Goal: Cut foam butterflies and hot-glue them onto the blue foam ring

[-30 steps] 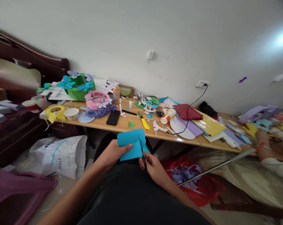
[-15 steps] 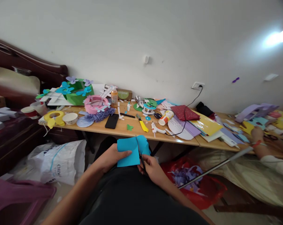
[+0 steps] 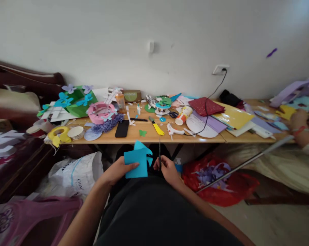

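Observation:
My left hand [image 3: 122, 169] pinches the left side of a folded blue paper [image 3: 136, 164] above my lap, thumb on top. A cut flap of the same paper curls up at its upper right. My right hand [image 3: 167, 168] grips the scissors [image 3: 159, 153], whose blades point up toward the table edge. The scissors stand a little to the right of the paper, not touching it. On the table [image 3: 110, 138] in front lie a green paper piece [image 3: 142, 132], a yellow cutter [image 3: 156, 126] and a black phone [image 3: 122, 128].
A white glue gun [image 3: 174, 130] and a paper cup [image 3: 183, 115] lie on the table. Paper crowns stand at the left. A red bag [image 3: 221, 194] of scraps, a metal pole [image 3: 246, 164] and another person's hand [image 3: 299, 123] are at the right.
The scissors have left the blue paper and moved right with my right hand. A flap of the paper now stands away from the held part. The camera view has shifted.

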### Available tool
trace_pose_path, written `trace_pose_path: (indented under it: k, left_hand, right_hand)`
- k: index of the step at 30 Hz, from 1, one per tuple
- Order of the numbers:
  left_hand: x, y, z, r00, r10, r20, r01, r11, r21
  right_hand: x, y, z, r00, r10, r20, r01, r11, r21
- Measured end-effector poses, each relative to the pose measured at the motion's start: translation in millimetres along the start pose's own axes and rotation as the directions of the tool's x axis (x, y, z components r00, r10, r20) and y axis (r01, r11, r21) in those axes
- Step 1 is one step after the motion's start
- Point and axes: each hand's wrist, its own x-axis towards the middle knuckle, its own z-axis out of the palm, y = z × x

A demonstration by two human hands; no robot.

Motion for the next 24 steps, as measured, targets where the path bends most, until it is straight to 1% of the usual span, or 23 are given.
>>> trace_pose_path:
  k: [1, 3, 6, 9, 11, 12, 14, 17, 21, 24]
  left_hand:
    - [8, -7, -3.7, 0.999, -0.011, -0.036, 0.011, 1.0, -0.01]
    - [27, -29, -10.8, 0.994, -0.017, -0.112, 0.01, 0.998, -0.064]
    - [58, -74, -20.5, 0.965, -0.019, -0.262, -0.03, 0.983, -0.181]
    - [79, -120, -30.0, 0.911, -0.051, -0.41, -0.048, 0.972, -0.228]
    - [85, -139, -35.7, 0.882, -0.051, -0.468, -0.08, 0.963, -0.257]
    - [86, -144, -38.2, 0.877, -0.046, -0.479, -0.099, 0.957, -0.272]
    - [85, -146, -42.5, 0.88, -0.032, -0.474, -0.129, 0.944, -0.303]
    - [83, -138, -48.2, 0.897, -0.025, -0.442, -0.14, 0.931, -0.336]
    - [84, -124, -59.7, 0.91, -0.042, -0.413, -0.119, 0.927, -0.355]
    - [89, -106, -71.4, 0.914, -0.043, -0.402, -0.112, 0.929, -0.354]
  right_hand:
    - [2, 11, 0, 1.0, -0.021, -0.011, 0.021, 0.999, -0.029]
    - [5, 33, 1, 0.999, -0.05, 0.02, 0.052, 0.995, -0.09]
    - [13, 62, 2, 0.988, -0.044, 0.151, 0.071, 0.982, -0.174]
    - [24, 90, -1, 0.952, 0.009, 0.305, 0.071, 0.965, -0.25]
    - [30, 105, -3, 0.921, 0.057, 0.386, 0.068, 0.951, -0.302]
    - [31, 110, -3, 0.907, 0.077, 0.415, 0.071, 0.941, -0.33]
    - [34, 116, -1, 0.885, 0.111, 0.452, 0.083, 0.918, -0.389]
    - [37, 117, 3, 0.875, 0.16, 0.457, 0.088, 0.876, -0.474]
    - [44, 117, 11, 0.891, 0.228, 0.393, 0.042, 0.82, -0.571]
    - [53, 118, 16, 0.894, 0.282, 0.348, -0.011, 0.79, -0.613]
